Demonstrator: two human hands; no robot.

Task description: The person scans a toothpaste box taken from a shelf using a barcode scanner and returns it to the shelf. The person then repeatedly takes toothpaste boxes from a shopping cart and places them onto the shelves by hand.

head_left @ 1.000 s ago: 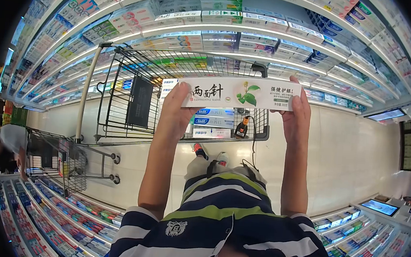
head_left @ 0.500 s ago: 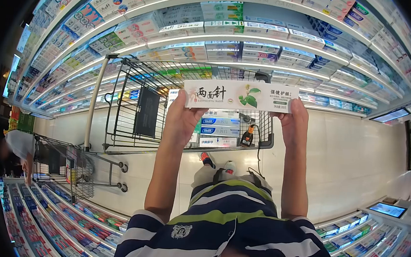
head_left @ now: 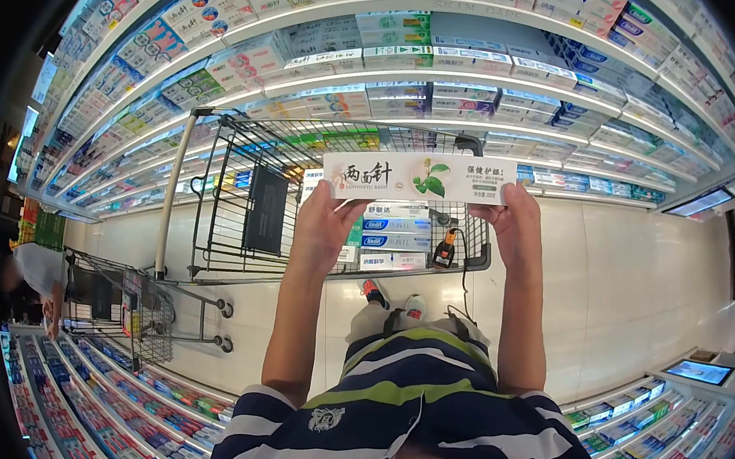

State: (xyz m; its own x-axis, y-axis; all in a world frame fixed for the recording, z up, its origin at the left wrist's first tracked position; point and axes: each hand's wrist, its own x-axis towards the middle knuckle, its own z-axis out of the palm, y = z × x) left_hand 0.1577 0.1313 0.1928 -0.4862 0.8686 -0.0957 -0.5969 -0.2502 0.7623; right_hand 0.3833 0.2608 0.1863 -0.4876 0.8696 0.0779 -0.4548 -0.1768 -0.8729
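A long white toothpaste box (head_left: 428, 178) with dark lettering and a green leaf picture is held level in front of me. My left hand (head_left: 325, 218) grips its left end, thumb on the front face. At the other end, my right hand (head_left: 515, 224) pinches it the same way. Behind and below the box is a wire shopping cart (head_left: 227, 205). Several toothpaste boxes (head_left: 394, 242) lie in the cart, partly covered by the held box and my hands. A dark bottle (head_left: 445, 248) with an orange label stands beside them.
Lit shelves (head_left: 484, 70) packed with boxed toothpaste curve across the far side. More shelves (head_left: 120, 409) line the near side. At left, another person (head_left: 40, 277) is by a second cart (head_left: 115, 305). A screen (head_left: 699, 371) is at right.
The toothpaste box has shifted slightly left and down in view, its right end tilting a little downward or away. Both hands keep hold of it. The surrounding view has shifted slightly.
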